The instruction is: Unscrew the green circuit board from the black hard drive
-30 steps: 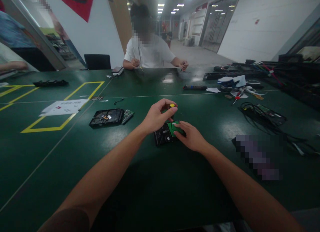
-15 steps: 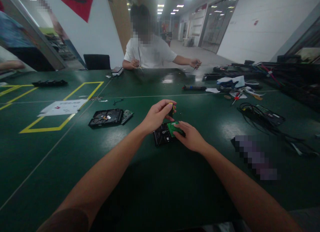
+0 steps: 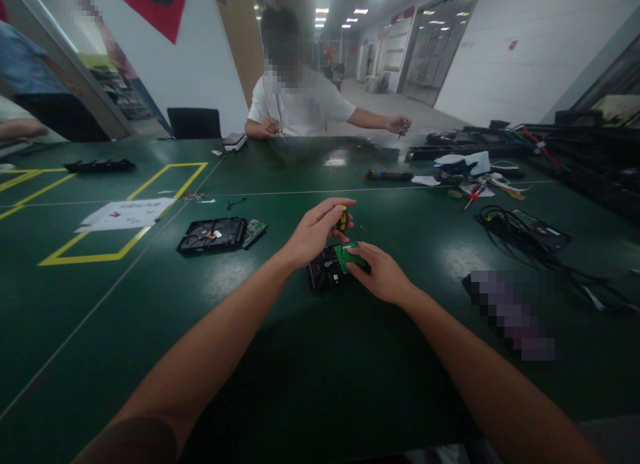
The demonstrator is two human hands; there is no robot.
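My left hand (image 3: 317, 232) grips a screwdriver by its yellow and black handle (image 3: 343, 217), held upright over the far edge of a hard drive (image 3: 325, 272). The screwdriver's tip is hidden behind my fingers. The drive lies on the green tabletop, its black metal body toward the left and a green circuit board (image 3: 344, 256) on its right part. My right hand (image 3: 380, 272) holds the drive's right side, fingertips resting over the board and covering part of it.
Left of my hands lies another hard drive (image 3: 213, 236) beside a loose circuit board (image 3: 255, 233). On the right are a cabled drive (image 3: 543, 231), a red-tipped screwdriver (image 3: 471, 199) and a blurred purple item (image 3: 513, 314). A co-worker (image 3: 300, 104) sits opposite, holding tools.
The screwdriver handle has turned in my left fingers, showing more yellow. My right hand stays on the drive. The co-worker's outstretched hand has shifted slightly right.
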